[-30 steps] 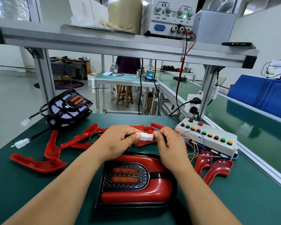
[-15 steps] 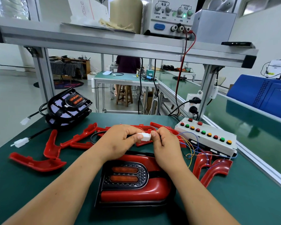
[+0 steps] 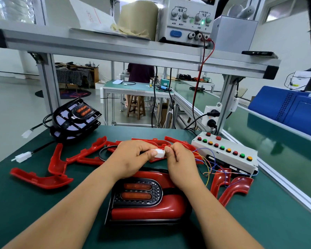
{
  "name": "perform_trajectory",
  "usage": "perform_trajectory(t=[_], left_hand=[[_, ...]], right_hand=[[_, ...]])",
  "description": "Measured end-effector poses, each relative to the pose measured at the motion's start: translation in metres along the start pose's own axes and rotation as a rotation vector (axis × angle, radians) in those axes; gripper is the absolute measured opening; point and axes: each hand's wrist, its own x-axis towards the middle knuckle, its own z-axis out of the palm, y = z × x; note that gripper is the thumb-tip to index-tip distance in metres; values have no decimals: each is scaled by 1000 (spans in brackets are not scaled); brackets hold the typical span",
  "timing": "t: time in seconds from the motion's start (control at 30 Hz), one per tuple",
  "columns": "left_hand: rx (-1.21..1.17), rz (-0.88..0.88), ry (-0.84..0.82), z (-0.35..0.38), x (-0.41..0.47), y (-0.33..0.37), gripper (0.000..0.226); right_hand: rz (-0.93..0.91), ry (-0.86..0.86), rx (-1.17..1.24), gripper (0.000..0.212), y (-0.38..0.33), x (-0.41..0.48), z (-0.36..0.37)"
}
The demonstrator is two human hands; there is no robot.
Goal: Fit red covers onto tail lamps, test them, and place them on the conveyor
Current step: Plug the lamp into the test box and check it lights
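Observation:
A tail lamp (image 3: 147, 200) with its red cover fitted lies flat on the green mat in front of me, its two orange light bars unlit. Above it my left hand (image 3: 131, 159) and my right hand (image 3: 180, 162) pinch a white plug connector (image 3: 159, 153) from both sides, fingertips meeting on it. A black cable runs from my left hand; thin coloured wires run from my right hand to the white test box (image 3: 226, 151) with its row of red, green and orange buttons.
Several loose red covers lie on the mat, such as one at the left (image 3: 39, 178) and a pair at the right (image 3: 232, 184). Two uncovered black lamps (image 3: 75, 117) are stacked at the back left. The green conveyor (image 3: 276, 133) runs along the right. A power supply (image 3: 187, 20) sits on the shelf.
Both hands have stayed together on the white connector, shifting slightly left and closer together. The lamp has not moved.

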Motion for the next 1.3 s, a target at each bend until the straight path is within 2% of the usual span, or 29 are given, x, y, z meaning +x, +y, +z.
perform_trajectory(t=[0.03, 0.1, 0.17, 0.2, 0.27, 0.3, 0.4, 0.43, 0.5, 0.53, 0.6, 0.8, 1.07, 1.17, 1.3], left_hand=[[39, -11, -15, -1, 1, 1, 18], [226, -58, -67, -6, 1, 1, 34], [293, -138, 4, -14, -1, -3, 46], [251, -172, 98, -19, -4, -5, 43], [170, -304, 260, -27, -16, -9, 23], [177, -407, 249, -31, -22, -11, 20], [229, -632, 2, -36, -39, -15, 41], [121, -698, -36, -35, -45, -14, 46], [-239, -838, -93, -33, -58, -9, 49], [-391, -852, -143, -31, -63, -5, 47], [-537, -832, -196, -24, -67, -5, 42], [-640, -788, -257, -19, -67, -5, 36], [-744, -713, -5, -21, -62, -17, 24], [-753, -660, 119, -20, -55, -27, 23], [-779, -555, 124, -13, -49, -36, 28]], right_hand=[[11, 4, -4, 35, 0, 0, 0], [43, 13, -29, 39, 3, 2, -2], [103, 26, -66, 32, 8, 4, -4], [146, 26, -94, 29, 12, 6, -4], [230, -5, -158, 26, 18, 7, -5], [266, -26, -180, 26, 21, 8, -5], [346, -56, -219, 25, 29, 7, -8], [365, -60, -234, 23, 31, 6, -9], [380, -64, -250, 14, 32, 5, -11], [368, -65, -254, 15, 30, 5, -11], [335, -75, -262, 24, 26, 5, -13], [267, -95, -322, 30, 22, 6, -16], [113, 178, -345, 14, 19, 15, -30], [191, 99, -508, 17, 27, 25, -34], [291, -119, -769, 45, 46, 39, -37]])
